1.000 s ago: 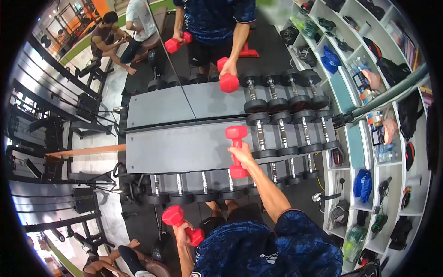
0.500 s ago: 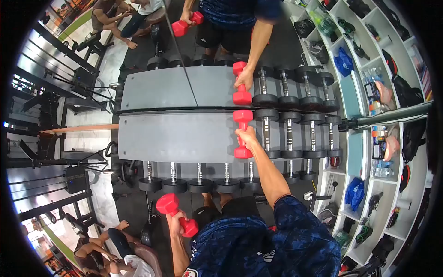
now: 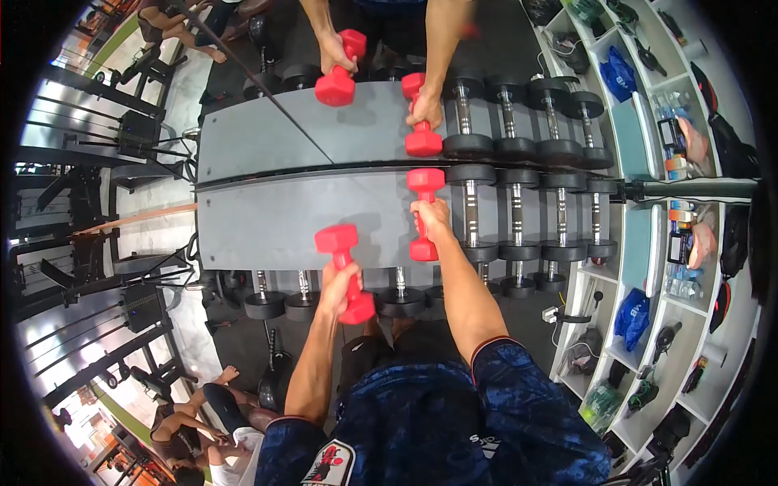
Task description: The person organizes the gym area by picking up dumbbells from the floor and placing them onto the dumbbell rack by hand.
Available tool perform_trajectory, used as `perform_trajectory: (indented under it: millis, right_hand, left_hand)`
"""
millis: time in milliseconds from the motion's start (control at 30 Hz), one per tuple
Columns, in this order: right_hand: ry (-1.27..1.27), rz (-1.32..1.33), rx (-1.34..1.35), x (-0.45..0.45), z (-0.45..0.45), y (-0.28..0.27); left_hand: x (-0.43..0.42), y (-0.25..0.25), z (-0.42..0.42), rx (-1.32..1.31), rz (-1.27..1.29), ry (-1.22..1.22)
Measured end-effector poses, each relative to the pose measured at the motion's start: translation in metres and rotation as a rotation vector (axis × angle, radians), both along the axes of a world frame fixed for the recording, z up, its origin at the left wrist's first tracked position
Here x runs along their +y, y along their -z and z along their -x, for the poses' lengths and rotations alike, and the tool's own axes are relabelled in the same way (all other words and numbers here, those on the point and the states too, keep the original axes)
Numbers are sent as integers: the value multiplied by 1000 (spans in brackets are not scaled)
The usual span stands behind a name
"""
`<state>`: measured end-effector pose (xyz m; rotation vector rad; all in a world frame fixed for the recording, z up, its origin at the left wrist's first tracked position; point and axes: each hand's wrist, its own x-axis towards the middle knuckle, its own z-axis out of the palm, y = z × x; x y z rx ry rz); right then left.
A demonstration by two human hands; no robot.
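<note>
My left hand is wrapped round the handle of a red dumbbell, held in the air over the front edge of the grey shelf. Its far head overlaps the shelf from my viewpoint; the near head hangs over the lower rack row. Further right, my right hand grips a second red dumbbell, which is at the shelf's right part, beside the black dumbbells. Whether that one rests on the shelf or is slightly lifted, I cannot tell. A mirror behind the shelf repeats both hands and dumbbells.
Black dumbbells with metal handles line the rack's right side, and more sit on the lower row. White cubby shelves with bags and bottles stand at right. Cable machines are at left. Two people sit at lower left.
My left hand has carried its red dumbbell up and forward from beside my body to the shelf's front edge. My right hand still grips its dumbbell in about the same place. The camera view has shifted.
</note>
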<state>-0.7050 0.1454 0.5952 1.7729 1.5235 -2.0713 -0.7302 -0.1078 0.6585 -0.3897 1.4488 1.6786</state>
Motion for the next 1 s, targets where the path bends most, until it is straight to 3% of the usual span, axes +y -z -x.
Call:
perform_trajectory:
  millis: [367,1000]
  right_hand:
    - [-7,-50,-64,2,4,-2]
    - [-131,-151,-166,5,4,13]
  left_hand:
    - [116,44,52,44,83,146]
    - [152,81,42,213,377,108]
